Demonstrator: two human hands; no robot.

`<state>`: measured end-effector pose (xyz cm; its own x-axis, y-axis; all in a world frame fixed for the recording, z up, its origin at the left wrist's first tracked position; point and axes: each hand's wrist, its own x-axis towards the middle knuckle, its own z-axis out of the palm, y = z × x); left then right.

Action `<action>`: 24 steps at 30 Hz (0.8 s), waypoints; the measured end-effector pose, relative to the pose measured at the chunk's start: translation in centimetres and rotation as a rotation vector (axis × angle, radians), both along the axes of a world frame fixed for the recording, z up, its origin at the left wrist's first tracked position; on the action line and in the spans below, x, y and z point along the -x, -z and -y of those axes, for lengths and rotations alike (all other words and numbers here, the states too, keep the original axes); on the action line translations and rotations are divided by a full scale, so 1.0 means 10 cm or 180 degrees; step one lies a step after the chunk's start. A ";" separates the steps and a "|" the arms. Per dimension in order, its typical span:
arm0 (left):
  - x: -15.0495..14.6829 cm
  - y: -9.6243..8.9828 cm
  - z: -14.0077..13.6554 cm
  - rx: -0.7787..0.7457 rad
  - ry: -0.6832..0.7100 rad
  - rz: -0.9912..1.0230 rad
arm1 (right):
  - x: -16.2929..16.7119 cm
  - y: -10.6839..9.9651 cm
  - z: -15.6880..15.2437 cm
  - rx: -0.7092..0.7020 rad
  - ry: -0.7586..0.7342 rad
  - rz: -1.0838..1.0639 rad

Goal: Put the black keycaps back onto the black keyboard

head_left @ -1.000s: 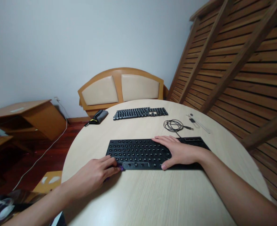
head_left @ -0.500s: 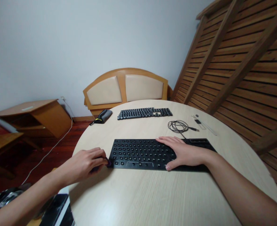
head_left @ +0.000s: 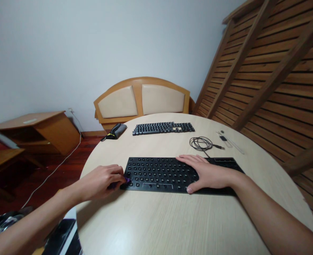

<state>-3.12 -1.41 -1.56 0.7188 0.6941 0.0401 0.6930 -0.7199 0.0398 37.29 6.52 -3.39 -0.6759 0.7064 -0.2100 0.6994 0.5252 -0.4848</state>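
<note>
A black keyboard (head_left: 158, 173) without its keycaps lies on the round table, its bare switches showing in rows. Fingers spread, my right hand (head_left: 200, 173) rests flat across its right part and hides some switches. At the keyboard's left end, my left hand (head_left: 110, 179) is closed on a purple cloth (head_left: 127, 180). A bit of the cloth pokes out past the fingertips and touches the lower left switches; most of it is hidden under the hand.
Behind the keyboard lie a coiled black USB cable (head_left: 202, 143) and rows of loose keycaps (head_left: 158, 128). A grey and black pouch (head_left: 116, 131) sits near the table's left edge. Small tools (head_left: 223, 138) lie at the right.
My left hand has shifted slightly right and the purple cloth now reaches farther over the keyboard's left edge. My right hand has stayed in place.
</note>
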 end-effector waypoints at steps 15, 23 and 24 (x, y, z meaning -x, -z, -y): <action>-0.17 0.21 -0.35 -0.0368 -0.1423 0.0243 | -0.02 0.03 -0.01 0.0017 0.0003 -0.0051; -0.13 0.19 -0.17 -0.0250 -0.1358 0.0260 | -0.01 -0.01 -0.01 0.0020 -0.0017 -0.0017; -0.12 0.19 -0.15 -0.0215 -0.1370 0.0243 | 0.00 -0.02 0.00 0.0025 -0.0014 0.0012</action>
<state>-1.92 0.12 -3.49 0.3581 0.9235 0.1373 0.9271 -0.3691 0.0652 37.32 6.54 -3.16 -0.6781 0.7019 -0.2180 0.6991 0.5244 -0.4862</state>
